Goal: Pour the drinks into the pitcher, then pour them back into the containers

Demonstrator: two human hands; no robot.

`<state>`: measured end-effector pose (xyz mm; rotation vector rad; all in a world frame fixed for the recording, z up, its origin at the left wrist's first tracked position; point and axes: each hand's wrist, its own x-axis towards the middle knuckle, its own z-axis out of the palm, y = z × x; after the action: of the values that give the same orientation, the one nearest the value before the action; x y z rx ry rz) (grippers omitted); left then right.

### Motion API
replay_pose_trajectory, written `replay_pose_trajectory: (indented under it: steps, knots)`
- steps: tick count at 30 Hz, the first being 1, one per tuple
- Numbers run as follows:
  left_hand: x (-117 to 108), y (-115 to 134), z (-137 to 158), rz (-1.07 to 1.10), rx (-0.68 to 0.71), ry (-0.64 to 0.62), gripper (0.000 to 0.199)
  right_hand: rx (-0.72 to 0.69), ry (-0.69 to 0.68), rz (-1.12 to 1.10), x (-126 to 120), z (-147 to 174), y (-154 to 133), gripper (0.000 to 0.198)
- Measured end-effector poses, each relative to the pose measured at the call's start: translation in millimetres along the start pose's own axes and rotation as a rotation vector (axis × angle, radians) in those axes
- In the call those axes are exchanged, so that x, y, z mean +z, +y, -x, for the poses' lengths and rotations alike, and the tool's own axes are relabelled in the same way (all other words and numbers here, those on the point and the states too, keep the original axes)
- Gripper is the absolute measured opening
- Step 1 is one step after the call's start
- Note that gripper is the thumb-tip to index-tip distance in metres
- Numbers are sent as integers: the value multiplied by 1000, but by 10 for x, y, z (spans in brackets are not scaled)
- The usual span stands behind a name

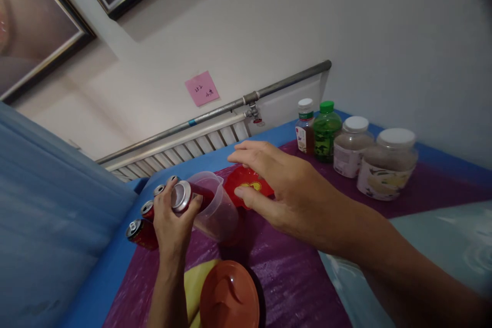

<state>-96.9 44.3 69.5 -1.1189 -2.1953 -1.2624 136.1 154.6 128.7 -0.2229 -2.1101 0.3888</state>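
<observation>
My left hand [171, 228] is closed around a dark red drink can [181, 196]. The can lies tilted, its silver bottom toward me and its other end at the mouth of a clear plastic pitcher [221, 220]. That far end is partly hidden by the pitcher wall, and I cannot tell whether liquid flows. To the right, my right hand [286, 187] hovers with thumb and fingers apart, holding nothing. Behind its fingertips lies a shiny red dish [232, 192] with a yellow mark. Several opened red cans [143, 236] stand in a row left of my left hand.
An orange-brown round dish [229, 297] sits in front, beside a yellow item [196, 284]. Along the right back stand a white-capped bottle [305, 130], a green bottle [327, 136] and two white-lidded jars [388, 164]. Behind the table run a radiator [192, 146] and a pipe [215, 113].
</observation>
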Motion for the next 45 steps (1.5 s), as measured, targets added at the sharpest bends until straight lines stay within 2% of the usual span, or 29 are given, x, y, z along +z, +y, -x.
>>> replay_pose_trajectory:
  steps: [37, 41, 45]
  knots:
    - [18, 1, -8, 37, 24, 30, 61, -25, -19, 55, 17, -10, 43, 34]
    - [17, 37, 1, 98, -57, 61, 60, -39, 9, 66, 6, -6, 62, 33]
    - [-118, 80, 50, 457, -318, 179, 69, -56, 25, 79, 4, -6, 75, 34]
